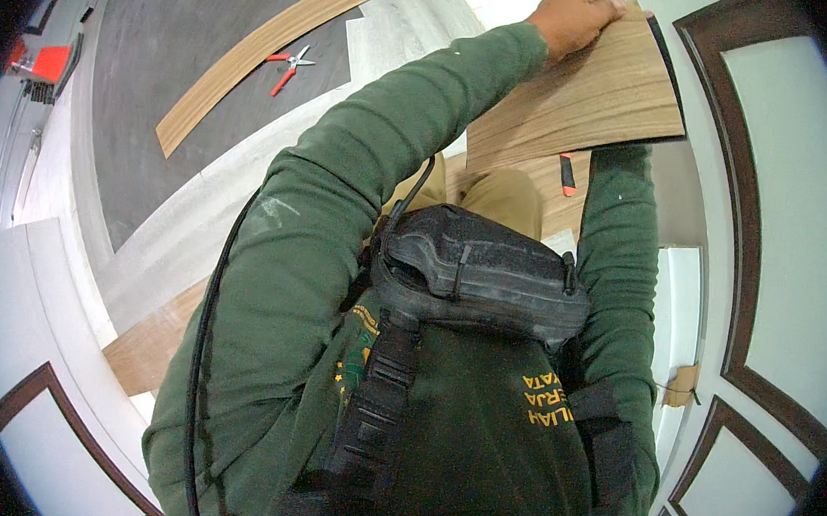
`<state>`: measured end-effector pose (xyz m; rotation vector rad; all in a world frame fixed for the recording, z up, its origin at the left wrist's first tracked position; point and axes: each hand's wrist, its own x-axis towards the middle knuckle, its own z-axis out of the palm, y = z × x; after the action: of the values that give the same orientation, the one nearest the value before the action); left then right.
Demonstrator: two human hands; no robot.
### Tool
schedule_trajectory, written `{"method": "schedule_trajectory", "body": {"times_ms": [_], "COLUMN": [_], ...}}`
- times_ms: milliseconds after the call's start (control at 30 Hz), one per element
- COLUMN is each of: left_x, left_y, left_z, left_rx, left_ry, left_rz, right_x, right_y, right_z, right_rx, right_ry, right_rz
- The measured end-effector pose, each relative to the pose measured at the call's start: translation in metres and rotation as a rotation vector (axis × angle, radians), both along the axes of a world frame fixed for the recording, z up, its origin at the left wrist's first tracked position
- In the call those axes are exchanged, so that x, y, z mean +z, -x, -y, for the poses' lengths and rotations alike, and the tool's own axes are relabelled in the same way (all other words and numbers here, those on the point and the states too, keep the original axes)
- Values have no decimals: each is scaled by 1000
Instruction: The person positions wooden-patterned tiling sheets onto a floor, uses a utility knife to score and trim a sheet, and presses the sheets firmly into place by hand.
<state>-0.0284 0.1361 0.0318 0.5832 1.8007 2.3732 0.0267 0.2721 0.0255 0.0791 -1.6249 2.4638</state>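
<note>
At your far left, an orange-red object [48, 62] sits near the wall, well apart from your work. Next, a long wood-look strip [270, 51] lies across the dark grey sheet [174, 50], with the red-handled snips [293, 67] beside it, their handles spread; leave them there, clear of your sleeve. Your left arm reaches forward and across to the right, where your left hand [576, 22] is closed over the far edge of the wood-look plank [578, 92]. The plank is raised in front of you, above your knees. Hold it firmly but without squeezing hard, since a thin board like this would probably flex or chip at the corner. Below its near edge lies the black-and-red utility knife [568, 176]; I can't tell whether its blade is out, so mind it if you lower the board. Your right sleeve [622, 201] runs up behind the plank, which hides your right hand; I can't tell whether it grips or only supports. Ideally, spread that support beneath the board, and watch its dark right edge near the panelled wall [778, 120]
</note>
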Motion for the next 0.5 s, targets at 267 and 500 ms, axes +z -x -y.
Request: {"method": "schedule_trajectory", "body": {"times_ms": [267,500], "left_x": [3,2], "left_y": [-17,-32], "left_z": [6,3], "left_rx": [94,56], "left_ry": [267,139], "left_rz": [-43,104], "right_x": [-11,-14], "right_y": [-13,-20], "right_z": [-9,-9], "right_rx": [21,37], "right_ry": [50,95], "right_rz": [44,56]}}
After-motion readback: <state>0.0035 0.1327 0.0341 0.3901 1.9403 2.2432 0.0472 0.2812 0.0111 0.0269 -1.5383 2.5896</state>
